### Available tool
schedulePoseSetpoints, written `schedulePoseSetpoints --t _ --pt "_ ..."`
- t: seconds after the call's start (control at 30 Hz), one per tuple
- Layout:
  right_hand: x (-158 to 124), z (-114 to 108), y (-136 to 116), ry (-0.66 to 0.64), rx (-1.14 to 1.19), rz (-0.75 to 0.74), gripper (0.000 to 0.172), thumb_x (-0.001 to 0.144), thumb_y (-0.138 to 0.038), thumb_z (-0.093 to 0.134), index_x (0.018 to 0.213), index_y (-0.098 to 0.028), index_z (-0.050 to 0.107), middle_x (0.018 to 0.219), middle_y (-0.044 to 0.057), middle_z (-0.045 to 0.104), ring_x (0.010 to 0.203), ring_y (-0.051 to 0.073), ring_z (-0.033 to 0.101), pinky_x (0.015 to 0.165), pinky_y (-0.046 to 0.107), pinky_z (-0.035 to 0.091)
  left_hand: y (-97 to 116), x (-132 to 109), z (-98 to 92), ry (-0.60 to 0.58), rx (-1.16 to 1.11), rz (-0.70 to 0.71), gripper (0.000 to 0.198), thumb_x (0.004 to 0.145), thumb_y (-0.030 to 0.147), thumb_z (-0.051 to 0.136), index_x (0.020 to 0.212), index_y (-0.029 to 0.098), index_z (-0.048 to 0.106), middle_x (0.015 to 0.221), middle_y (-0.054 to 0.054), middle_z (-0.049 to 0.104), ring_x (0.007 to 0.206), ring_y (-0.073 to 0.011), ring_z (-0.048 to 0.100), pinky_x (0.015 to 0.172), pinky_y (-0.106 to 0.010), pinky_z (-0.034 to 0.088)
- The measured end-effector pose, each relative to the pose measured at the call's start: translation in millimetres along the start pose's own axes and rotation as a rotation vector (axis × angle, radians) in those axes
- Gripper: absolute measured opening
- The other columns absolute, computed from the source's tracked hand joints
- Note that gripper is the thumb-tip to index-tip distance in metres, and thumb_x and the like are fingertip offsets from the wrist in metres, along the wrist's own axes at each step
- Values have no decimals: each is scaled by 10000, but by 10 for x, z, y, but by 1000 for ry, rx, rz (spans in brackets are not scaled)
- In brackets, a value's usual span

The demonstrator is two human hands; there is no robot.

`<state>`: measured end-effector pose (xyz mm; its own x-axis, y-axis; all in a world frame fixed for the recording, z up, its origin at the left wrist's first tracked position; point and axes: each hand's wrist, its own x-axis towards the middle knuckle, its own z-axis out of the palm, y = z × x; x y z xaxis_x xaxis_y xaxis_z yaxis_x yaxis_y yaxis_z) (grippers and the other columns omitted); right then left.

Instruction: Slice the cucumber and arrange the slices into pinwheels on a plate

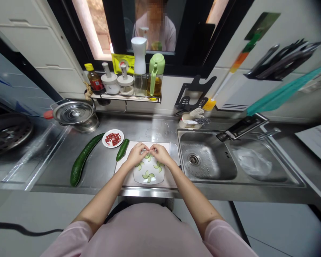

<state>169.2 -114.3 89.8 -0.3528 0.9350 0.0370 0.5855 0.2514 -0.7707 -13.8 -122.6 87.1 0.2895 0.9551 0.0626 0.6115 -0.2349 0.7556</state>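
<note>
A white square plate (149,167) lies on a pale cutting board (127,181) in front of me. Thin green-edged cucumber slices (148,176) are fanned out on it in several pinwheel clusters. Over the plate's far edge, my left hand (137,152) and my right hand (159,153) meet, fingertips pinched close together at the farthest cluster of slices. Whatever the fingertips hold is too small and covered to see clearly. Left of the board lies a cut piece of cucumber (122,150). Behind it, a small white dish (118,132) holds little red pieces.
A long whole cucumber (81,162) lies at left, near a lidded steel pot (82,116). Seasoning jars and an oil bottle (155,76) stand on a wall rack. To the right is a steel sink (208,160) with a faucet (242,126) and a plastic bag (253,162).
</note>
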Motion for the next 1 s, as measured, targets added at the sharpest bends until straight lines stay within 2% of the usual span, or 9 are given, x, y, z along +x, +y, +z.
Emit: schedulePoseSetpoints --t 0.2,0.37,0.57,1.0 --pt "-9 65 13 -19 3 79 78 790 -228 545 766 -185 606 768 -5 625 715 125 522 667 216 365 -8 -15 18 -16 12 -12 132 812 258 591 897 224 686 960 -33 615 908 -169 585 828 -276 463" --pt "-53 141 90 -1 -52 156 115 814 -232 503 810 -192 611 752 -8 622 698 129 522 640 214 354 -102 -9 51 -25 43 -72 217 793 254 617 999 230 680 1018 -44 632 956 -188 588 857 -297 456" --pt "-105 219 131 -66 -209 228 116 851 -241 504 853 -198 613 779 5 641 688 130 525 629 216 325 -244 -27 129 41 169 -185 120 800 247 594 883 223 677 907 -40 637 874 -184 600 816 -293 446" --pt "-80 360 118 -157 -389 265 173 905 -271 469 926 -195 623 916 55 672 784 157 564 651 241 300 -145 34 279 -82 280 -244 113 812 279 595 872 239 682 907 -41 667 914 -211 603 836 -321 394"
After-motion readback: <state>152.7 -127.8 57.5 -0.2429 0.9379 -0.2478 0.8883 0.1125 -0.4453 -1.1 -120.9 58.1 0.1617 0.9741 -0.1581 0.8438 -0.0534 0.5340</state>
